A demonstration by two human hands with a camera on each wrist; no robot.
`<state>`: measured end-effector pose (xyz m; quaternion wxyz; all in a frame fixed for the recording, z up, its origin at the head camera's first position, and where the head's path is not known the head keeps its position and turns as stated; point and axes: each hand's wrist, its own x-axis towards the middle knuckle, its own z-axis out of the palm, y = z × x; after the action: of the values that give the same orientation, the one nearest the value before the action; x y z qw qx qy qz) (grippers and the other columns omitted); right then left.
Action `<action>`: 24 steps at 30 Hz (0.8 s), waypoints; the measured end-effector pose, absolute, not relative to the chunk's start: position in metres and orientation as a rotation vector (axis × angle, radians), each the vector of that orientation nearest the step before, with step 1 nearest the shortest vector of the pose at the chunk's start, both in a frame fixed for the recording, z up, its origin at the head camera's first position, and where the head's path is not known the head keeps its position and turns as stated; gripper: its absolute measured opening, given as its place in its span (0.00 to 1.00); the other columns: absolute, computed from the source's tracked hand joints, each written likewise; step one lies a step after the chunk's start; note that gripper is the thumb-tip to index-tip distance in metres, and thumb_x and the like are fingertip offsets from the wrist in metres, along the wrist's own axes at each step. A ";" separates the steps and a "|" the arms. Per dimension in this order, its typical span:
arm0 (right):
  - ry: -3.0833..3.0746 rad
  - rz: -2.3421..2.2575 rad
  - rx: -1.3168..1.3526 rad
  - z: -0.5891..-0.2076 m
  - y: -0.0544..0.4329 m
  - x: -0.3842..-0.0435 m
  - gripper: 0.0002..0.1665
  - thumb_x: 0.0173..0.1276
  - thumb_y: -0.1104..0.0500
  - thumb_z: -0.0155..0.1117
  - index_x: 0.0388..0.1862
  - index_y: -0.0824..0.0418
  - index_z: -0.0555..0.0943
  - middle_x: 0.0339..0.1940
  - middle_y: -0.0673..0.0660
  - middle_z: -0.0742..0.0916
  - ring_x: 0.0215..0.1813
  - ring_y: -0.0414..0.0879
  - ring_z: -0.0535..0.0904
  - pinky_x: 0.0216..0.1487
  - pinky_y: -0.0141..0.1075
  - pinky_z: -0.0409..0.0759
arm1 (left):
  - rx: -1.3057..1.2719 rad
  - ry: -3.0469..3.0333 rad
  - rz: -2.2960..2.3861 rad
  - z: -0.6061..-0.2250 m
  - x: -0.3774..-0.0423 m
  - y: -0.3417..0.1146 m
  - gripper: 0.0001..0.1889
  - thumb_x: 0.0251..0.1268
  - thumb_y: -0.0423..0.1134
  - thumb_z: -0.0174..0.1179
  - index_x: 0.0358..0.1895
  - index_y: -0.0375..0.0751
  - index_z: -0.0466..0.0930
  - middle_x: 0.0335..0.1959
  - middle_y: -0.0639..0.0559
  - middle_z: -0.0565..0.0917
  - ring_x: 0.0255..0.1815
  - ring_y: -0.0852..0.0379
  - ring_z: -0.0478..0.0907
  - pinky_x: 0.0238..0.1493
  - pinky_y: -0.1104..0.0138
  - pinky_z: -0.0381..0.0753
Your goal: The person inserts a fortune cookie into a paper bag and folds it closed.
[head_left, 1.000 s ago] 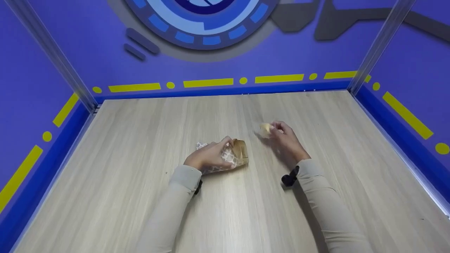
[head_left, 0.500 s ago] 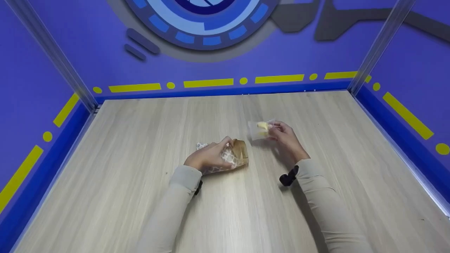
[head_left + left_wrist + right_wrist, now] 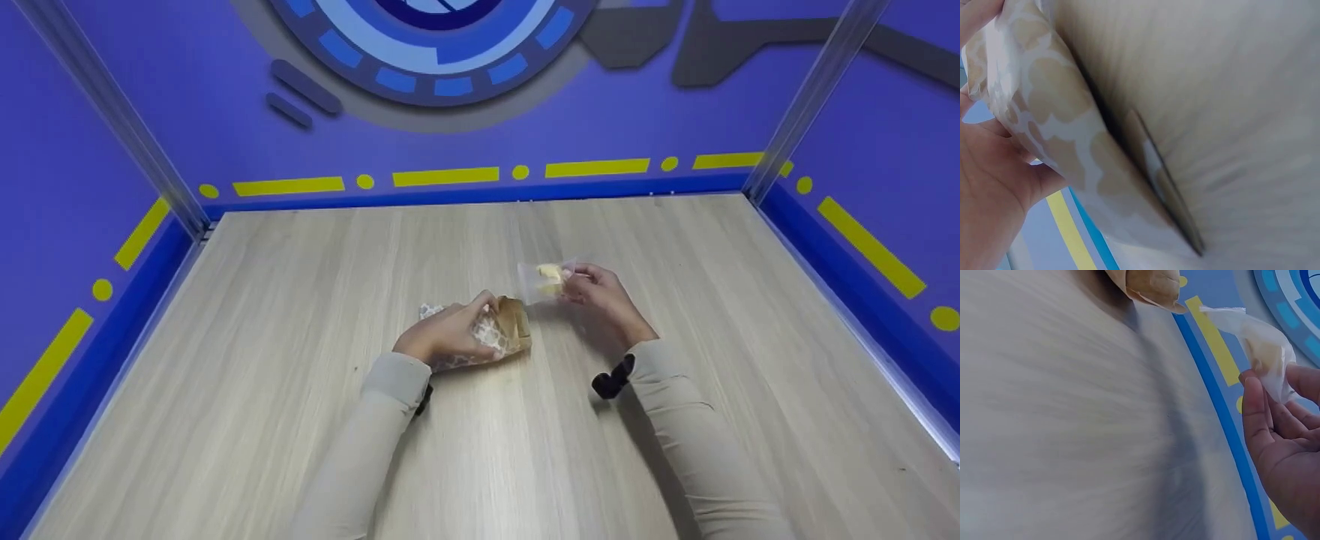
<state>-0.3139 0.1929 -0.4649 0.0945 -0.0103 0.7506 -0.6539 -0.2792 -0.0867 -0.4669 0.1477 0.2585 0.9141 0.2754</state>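
My left hand (image 3: 444,335) grips a paper bag (image 3: 489,335) that lies on its side on the table, its brown open mouth facing right. The left wrist view shows the bag's tan and white blotched print (image 3: 1058,93) close up, with the thumb and fingers around its edge. Just right of the mouth, my right hand (image 3: 609,301) pinches a small clear plastic packet (image 3: 531,283) with a pale yellow piece inside. In the right wrist view the packet (image 3: 1266,346) hangs from thumb and fingertips, apart from the bag. What the bag contains is hidden.
A light wood-grain table (image 3: 262,315) lies under both hands. Blue walls (image 3: 180,142) with yellow marks enclose its back and sides, with metal posts (image 3: 802,105) at the back corners. Each wrist carries a black camera mount (image 3: 613,379).
My right hand has shifted slightly left with the packet, which turns flatter to the view and is nearer the bag's mouth. The left hand and bag stay in place.
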 end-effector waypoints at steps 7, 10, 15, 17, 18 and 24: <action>2.176 -1.945 0.001 -0.467 0.190 -0.313 0.23 0.70 0.59 0.56 0.59 0.70 0.70 0.45 0.56 0.79 0.41 0.41 0.81 0.56 0.44 0.79 | 0.736 2.629 0.803 -0.467 -0.279 -0.087 0.35 0.48 0.54 0.71 0.59 0.62 0.61 0.33 0.52 0.81 0.30 0.55 0.77 0.30 0.64 0.76; 2.150 -1.964 0.003 -0.468 0.189 -0.312 0.22 0.69 0.59 0.57 0.57 0.71 0.69 0.45 0.55 0.79 0.41 0.42 0.81 0.56 0.44 0.79 | 0.741 2.636 0.793 -0.466 -0.279 -0.087 0.35 0.48 0.54 0.70 0.58 0.62 0.61 0.32 0.52 0.81 0.30 0.56 0.77 0.30 0.64 0.76; 2.152 -1.950 -0.003 -0.469 0.190 -0.312 0.22 0.67 0.60 0.59 0.55 0.70 0.71 0.44 0.56 0.79 0.40 0.42 0.80 0.55 0.46 0.80 | 0.729 2.637 0.784 -0.466 -0.279 -0.087 0.35 0.47 0.56 0.70 0.58 0.62 0.61 0.32 0.52 0.80 0.30 0.55 0.77 0.30 0.63 0.76; 2.164 -1.927 -0.009 -0.469 0.190 -0.311 0.22 0.66 0.60 0.60 0.55 0.70 0.71 0.43 0.56 0.80 0.39 0.41 0.80 0.53 0.45 0.81 | 0.730 2.639 0.779 -0.466 -0.280 -0.087 0.35 0.47 0.56 0.70 0.58 0.62 0.61 0.32 0.52 0.80 0.30 0.55 0.76 0.30 0.63 0.76; 2.166 -1.918 -0.009 -0.469 0.190 -0.311 0.22 0.66 0.60 0.60 0.55 0.70 0.71 0.43 0.56 0.80 0.38 0.41 0.80 0.51 0.44 0.81 | 0.731 2.642 0.776 -0.466 -0.280 -0.087 0.35 0.47 0.56 0.70 0.58 0.62 0.61 0.32 0.52 0.80 0.30 0.55 0.76 0.30 0.63 0.76; 2.152 -1.878 -0.003 -0.470 0.190 -0.309 0.24 0.63 0.62 0.60 0.57 0.69 0.71 0.44 0.57 0.80 0.37 0.43 0.81 0.45 0.40 0.83 | 0.750 2.643 0.782 -0.468 -0.279 -0.087 0.35 0.48 0.56 0.70 0.57 0.63 0.60 0.31 0.53 0.81 0.29 0.56 0.76 0.30 0.64 0.76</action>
<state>-0.3092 0.1900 -0.4704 0.1423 -0.0011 0.7457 -0.6509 -0.2791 -0.0870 -0.4676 0.1420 0.2598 0.9159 0.2710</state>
